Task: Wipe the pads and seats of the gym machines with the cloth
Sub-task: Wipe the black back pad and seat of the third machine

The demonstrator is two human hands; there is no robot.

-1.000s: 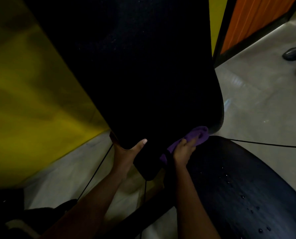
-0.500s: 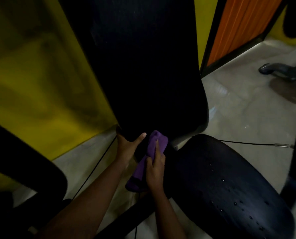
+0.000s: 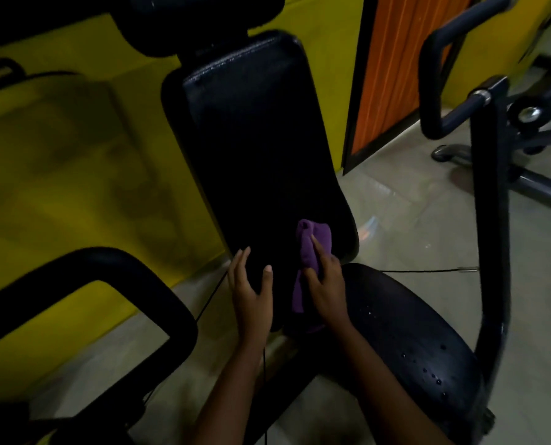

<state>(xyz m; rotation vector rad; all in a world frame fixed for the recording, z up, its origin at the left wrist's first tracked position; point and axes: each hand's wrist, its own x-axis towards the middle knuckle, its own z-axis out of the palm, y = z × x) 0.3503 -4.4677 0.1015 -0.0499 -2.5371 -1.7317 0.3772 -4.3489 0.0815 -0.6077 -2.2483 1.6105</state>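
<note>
The cloth (image 3: 312, 252) is purple, soft and bunched into a long crumpled fold. Its upper end lies against the lower right part of the back pad (image 3: 261, 149), and its tail hangs down towards the gap between pad and seat. The right hand (image 3: 327, 285) grasps it, the thumb tucked over the fold and the forefinger laid straight along the top, pressing it to the pad. The left hand (image 3: 251, 292) is released, holding nothing: its fingers are straight and the thumb spread, resting flat on the pad's lower left edge, just beside the cloth but apart from it.

The back pad is a tall black cushion with a fine woven texture and a stitched border, tilted away, narrower at the far end. Above it sits a second dark cushion, the head pad (image 3: 203, 17), partly cut off by the frame. The seat (image 3: 405, 322) is to the near right, black, rounded and glossy, with small drops of water (image 3: 428, 372) scattered over its near half.

A thick black curved bar (image 3: 113, 268) crosses the near left. On the right a dark upright post (image 3: 489, 220) rises beside the seat, with a looped handle (image 3: 431, 85) at its far end. A thin black cable (image 3: 428, 270) runs over the pale grey floor (image 3: 412, 226). The wall (image 3: 75, 139) behind is yellow, with an orange ribbed panel (image 3: 396, 59) in a dark frame to its right. The light is dim.
</note>
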